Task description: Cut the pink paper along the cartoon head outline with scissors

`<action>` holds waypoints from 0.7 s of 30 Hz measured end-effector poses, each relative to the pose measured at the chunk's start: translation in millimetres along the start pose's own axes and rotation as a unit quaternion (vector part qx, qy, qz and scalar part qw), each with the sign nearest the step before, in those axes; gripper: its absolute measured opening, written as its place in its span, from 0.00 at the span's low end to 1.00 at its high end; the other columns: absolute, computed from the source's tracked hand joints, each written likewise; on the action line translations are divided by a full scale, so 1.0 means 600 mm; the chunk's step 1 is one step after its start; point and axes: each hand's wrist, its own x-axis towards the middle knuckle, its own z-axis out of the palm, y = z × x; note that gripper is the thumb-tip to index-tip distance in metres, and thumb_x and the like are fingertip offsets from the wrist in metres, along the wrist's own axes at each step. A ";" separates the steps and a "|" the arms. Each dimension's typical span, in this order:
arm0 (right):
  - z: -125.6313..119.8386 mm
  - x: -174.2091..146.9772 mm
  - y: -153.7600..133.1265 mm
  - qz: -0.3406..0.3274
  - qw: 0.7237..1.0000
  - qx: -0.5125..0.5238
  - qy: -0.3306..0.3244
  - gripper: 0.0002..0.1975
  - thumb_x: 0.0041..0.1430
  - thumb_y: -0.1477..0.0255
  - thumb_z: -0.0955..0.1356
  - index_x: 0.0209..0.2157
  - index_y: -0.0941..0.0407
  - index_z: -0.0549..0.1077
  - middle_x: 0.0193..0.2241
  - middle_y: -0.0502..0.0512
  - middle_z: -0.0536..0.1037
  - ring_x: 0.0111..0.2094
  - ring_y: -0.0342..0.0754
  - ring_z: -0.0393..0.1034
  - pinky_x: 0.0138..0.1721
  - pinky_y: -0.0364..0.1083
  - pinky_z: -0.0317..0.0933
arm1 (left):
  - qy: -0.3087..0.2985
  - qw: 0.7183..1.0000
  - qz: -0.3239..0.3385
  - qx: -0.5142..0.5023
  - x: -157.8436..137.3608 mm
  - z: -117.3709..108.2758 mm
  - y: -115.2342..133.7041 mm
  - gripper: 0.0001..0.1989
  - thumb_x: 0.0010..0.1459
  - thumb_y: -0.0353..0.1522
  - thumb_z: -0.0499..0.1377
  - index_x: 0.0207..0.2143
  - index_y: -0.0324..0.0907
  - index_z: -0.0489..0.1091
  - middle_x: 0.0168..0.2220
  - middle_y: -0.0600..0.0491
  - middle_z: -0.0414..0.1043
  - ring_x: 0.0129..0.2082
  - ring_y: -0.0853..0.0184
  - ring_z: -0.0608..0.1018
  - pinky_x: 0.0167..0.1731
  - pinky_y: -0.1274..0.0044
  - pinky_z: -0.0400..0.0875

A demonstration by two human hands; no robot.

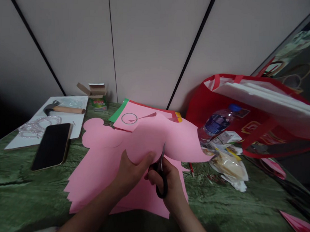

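Note:
My left hand (132, 172) grips a sheet of pink paper (185, 138) near its lower left edge, thumb on top. In my right hand (171, 182) is a pair of scissors (162, 180) with black handles, fingers through the loops. The blades point away from me and meet the paper's near edge beside my left thumb. The sheet is raised and curved, with a rounded outline on the right. Beneath it lies a stack of pink paper (97, 178), and a cut pink shape with rounded lobes (93, 131) shows at the left.
At left are a phone (52, 145), a hammer (67, 109) and clear beads (37, 126) by a white sheet. Behind stand a small open box (98, 101) and coloured paper (119, 110). To the right are a bottle (218, 122), a plastic-wrapped item (229, 165) and a red bag (197, 101).

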 end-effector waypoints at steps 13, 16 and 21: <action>0.007 -0.002 -0.007 0.011 1.000 0.006 0.017 0.11 0.40 0.69 0.70 0.26 0.56 0.65 0.14 0.43 0.66 0.17 0.40 0.61 0.17 0.39 0.55 | -0.059 0.998 0.006 -0.024 0.005 -0.007 0.001 0.08 0.48 0.33 0.60 0.21 0.39 0.68 0.14 0.59 0.67 0.12 0.73 0.68 0.13 0.81 0.65; 0.006 -0.002 -0.007 0.014 1.000 0.005 0.017 0.10 0.40 0.70 0.70 0.26 0.56 0.65 0.13 0.42 0.66 0.17 0.41 0.61 0.17 0.39 0.55 | -0.059 0.998 0.001 -0.029 0.004 -0.005 0.003 0.08 0.47 0.34 0.61 0.20 0.39 0.68 0.14 0.59 0.67 0.12 0.72 0.69 0.12 0.81 0.64; 0.005 -0.003 -0.005 0.019 1.000 0.011 0.018 0.10 0.40 0.70 0.69 0.26 0.56 0.65 0.13 0.42 0.67 0.15 0.40 0.60 0.16 0.39 0.54 | -0.039 0.999 -0.001 -0.027 0.008 -0.005 -0.001 0.08 0.45 0.34 0.61 0.20 0.39 0.68 0.15 0.58 0.67 0.14 0.71 0.70 0.12 0.81 0.64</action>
